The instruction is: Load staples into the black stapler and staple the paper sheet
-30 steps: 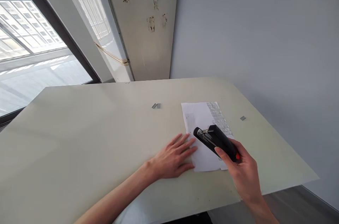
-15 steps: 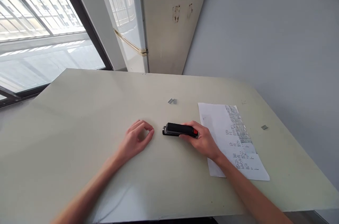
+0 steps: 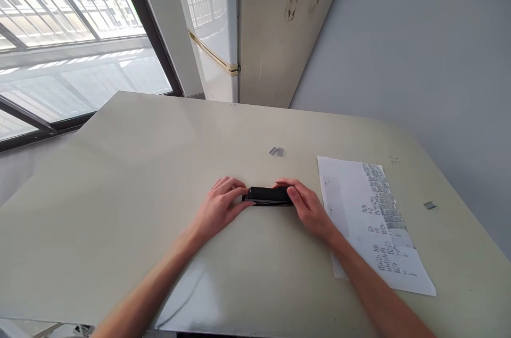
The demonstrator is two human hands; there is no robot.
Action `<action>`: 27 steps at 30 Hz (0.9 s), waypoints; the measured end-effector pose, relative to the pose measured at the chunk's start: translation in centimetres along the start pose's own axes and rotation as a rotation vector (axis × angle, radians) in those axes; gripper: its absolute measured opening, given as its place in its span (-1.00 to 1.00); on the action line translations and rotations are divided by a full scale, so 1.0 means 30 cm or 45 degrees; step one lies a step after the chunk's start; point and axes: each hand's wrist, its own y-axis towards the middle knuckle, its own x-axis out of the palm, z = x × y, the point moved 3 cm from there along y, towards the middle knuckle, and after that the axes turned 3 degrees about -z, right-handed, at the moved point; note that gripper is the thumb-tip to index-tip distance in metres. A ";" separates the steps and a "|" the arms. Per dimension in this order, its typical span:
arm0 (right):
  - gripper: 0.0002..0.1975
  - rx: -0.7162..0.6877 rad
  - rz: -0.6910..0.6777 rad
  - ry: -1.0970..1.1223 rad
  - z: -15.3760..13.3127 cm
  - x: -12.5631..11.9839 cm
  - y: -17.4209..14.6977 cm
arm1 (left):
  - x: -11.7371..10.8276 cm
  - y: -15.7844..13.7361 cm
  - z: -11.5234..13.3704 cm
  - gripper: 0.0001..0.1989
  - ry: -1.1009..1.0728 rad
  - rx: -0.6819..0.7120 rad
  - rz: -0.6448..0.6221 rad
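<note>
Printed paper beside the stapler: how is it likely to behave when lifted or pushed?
The printed paper would probably flop when lifted by one edge, since it looks thin. It is likely light, with little visible thickness. Pushed sideways, it may slide or buckle, as it lies flat on a glossy-looking table.

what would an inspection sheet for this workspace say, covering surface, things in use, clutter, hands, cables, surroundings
surface: pale, glossy tabletop, glare near the lower edge
things in use: black stapler between both hands; printed paper to its right, partly under the right forearm
clutter: two grey strips beyond the stapler, another strip right of the paper; small dark marks near the far right edge, too small to identify
left hand: fingers at the stapler's left end
right hand: around its right end
cables: nothing seen on the tabletop
surroundings: window, brown-stained panel, grey-blue wall
</note>
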 end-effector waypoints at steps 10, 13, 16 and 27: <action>-0.63 0.021 0.110 -0.004 0.016 0.015 -0.005 | -0.015 0.004 0.005 -0.76 -0.100 -0.065 0.004; -0.64 -0.010 0.118 -0.033 0.019 0.015 -0.006 | -0.010 0.001 0.003 -0.76 -0.109 -0.080 0.007; -0.64 -0.020 0.146 -0.107 0.021 0.018 -0.009 | -0.008 -0.007 0.000 -0.78 -0.110 -0.092 0.011; -0.69 -0.174 -0.032 -0.367 -0.009 0.027 -0.019 | -0.131 -0.124 -0.027 -0.51 -0.045 -0.385 -0.066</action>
